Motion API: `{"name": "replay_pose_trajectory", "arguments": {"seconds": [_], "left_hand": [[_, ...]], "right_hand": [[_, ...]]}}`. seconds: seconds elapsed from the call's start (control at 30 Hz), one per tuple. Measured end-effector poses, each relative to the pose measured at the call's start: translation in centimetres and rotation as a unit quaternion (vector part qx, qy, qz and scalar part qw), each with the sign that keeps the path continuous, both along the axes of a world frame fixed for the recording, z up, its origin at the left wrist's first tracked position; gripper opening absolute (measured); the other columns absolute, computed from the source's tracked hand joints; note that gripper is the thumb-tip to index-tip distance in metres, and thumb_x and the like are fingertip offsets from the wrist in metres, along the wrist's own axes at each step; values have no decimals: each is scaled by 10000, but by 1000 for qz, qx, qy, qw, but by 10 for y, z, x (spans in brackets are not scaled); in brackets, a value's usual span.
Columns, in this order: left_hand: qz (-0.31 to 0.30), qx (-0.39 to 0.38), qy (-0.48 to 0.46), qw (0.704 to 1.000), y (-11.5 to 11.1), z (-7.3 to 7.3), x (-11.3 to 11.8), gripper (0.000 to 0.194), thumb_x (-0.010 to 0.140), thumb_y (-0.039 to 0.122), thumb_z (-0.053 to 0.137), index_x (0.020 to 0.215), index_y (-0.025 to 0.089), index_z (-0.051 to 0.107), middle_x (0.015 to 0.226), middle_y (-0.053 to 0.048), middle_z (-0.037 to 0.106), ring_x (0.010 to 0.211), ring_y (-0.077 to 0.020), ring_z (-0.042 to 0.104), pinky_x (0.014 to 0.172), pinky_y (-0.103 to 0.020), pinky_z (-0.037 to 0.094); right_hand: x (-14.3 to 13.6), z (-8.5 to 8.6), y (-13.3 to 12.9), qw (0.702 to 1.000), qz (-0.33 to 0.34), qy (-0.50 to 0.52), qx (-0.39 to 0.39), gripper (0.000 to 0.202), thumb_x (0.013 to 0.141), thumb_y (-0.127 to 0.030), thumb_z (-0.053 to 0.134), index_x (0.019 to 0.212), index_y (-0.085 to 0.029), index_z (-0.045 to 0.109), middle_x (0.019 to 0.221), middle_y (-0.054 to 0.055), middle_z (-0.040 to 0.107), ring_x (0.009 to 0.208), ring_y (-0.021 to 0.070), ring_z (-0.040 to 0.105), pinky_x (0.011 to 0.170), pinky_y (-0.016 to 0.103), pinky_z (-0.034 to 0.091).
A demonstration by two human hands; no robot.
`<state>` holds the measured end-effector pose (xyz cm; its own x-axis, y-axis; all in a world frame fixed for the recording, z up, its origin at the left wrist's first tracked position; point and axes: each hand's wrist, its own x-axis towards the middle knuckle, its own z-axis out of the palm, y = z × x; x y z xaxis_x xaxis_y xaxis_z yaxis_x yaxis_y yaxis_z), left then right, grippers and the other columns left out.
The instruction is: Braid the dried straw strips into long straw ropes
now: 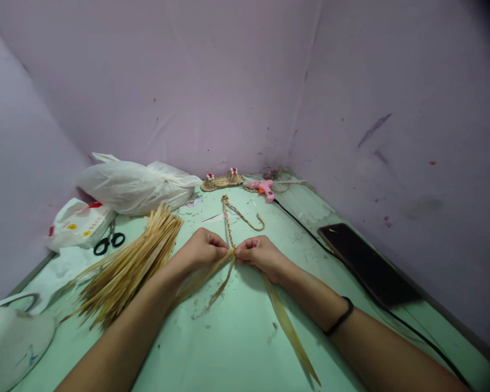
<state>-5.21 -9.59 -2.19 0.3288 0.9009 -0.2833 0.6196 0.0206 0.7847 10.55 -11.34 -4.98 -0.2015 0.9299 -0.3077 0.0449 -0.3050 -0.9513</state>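
A thin braid (pixel 227 222) of dried straw-coloured leaf strips runs up the green tabletop from between my hands and bends back in a hook. At its lower end my left hand (pixel 206 247) pinches one loose strip, which trails down beside the forearm. My right hand (pixel 261 255) pinches another strip (pixel 288 321), whose wide tail hangs toward the table's near side. Between them a third, shorter strip (pixel 224 283) lies loose. Left of my left forearm is a thick bundle of dried leaf strips (pixel 126 267).
Black-handled scissors (pixel 110 239), a white plastic bag (pixel 136 182) and a printed package (pixel 79 223) lie left. At the back are a woven piece with two red-and-white ornaments (pixel 221 182) and a pink glue gun (pixel 265 189). Right lies a dark phone (pixel 365 264) beside the black cord (pixel 302 226).
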Motion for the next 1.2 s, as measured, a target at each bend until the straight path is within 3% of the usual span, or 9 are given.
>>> {"name": "replay_pose_trajectory", "arguments": {"seconds": [0.3, 0.5, 0.67, 0.8, 0.87, 1.03, 1.2], "left_hand": [[-5, -22, 4, 1000, -4, -3, 9, 232, 574, 289, 519, 623, 86, 621, 416, 49, 375, 394, -50, 290, 403, -196, 213], [28, -25, -20, 999, -3, -6, 10, 206, 552, 285, 539, 608, 94, 594, 430, 57, 370, 409, -44, 269, 412, -196, 217], [74, 22, -4, 997, -8, 7, 13, 115, 505, 206, 536, 573, 115, 553, 482, 37, 447, 478, -66, 361, 465, -193, 281], [39, -54, -56, 996, -15, 17, 17, 142, 533, 260, 555, 596, 136, 525, 450, 64, 390, 433, -50, 306, 434, -185, 235], [33, -61, -44, 997, -15, 15, 17, 135, 537, 256, 556, 592, 136, 529, 454, 61, 402, 437, -52, 318, 444, -188, 251], [41, 16, 13, 999, -4, -3, 14, 107, 561, 218, 525, 590, 124, 566, 544, 16, 518, 539, -91, 428, 528, -207, 332], [55, 34, 32, 997, -2, -5, 14, 110, 581, 227, 533, 629, 134, 565, 544, 18, 520, 529, -97, 435, 513, -205, 334]], "right_hand": [[-1, -5, 2, 1000, -6, 2, 4, 47, 547, -125, 531, 508, -117, 556, 417, -31, 490, 383, 39, 318, 405, 192, 200], [0, -2, 2, 1000, 3, 14, 1, 62, 549, -124, 531, 490, -120, 548, 412, -38, 478, 374, 32, 278, 401, 195, 185], [1, -1, 1, 1000, -3, 3, 4, 78, 559, -117, 531, 483, -123, 550, 399, -38, 465, 390, 40, 302, 415, 194, 215], [0, -5, 3, 1000, -8, -6, 3, 56, 557, -130, 539, 511, -121, 569, 434, -27, 495, 413, 51, 346, 429, 193, 247], [1, -9, 4, 1000, -6, 1, 4, 54, 558, -133, 534, 521, -122, 572, 455, -22, 510, 428, 56, 367, 438, 192, 263], [2, -13, 6, 1000, 9, 2, 4, 73, 577, -135, 520, 547, -120, 584, 483, -8, 536, 435, 55, 367, 440, 189, 268], [3, -16, 7, 999, 20, -10, 24, 87, 607, -149, 524, 552, -122, 584, 487, -5, 540, 449, 61, 401, 462, 186, 303]]}}
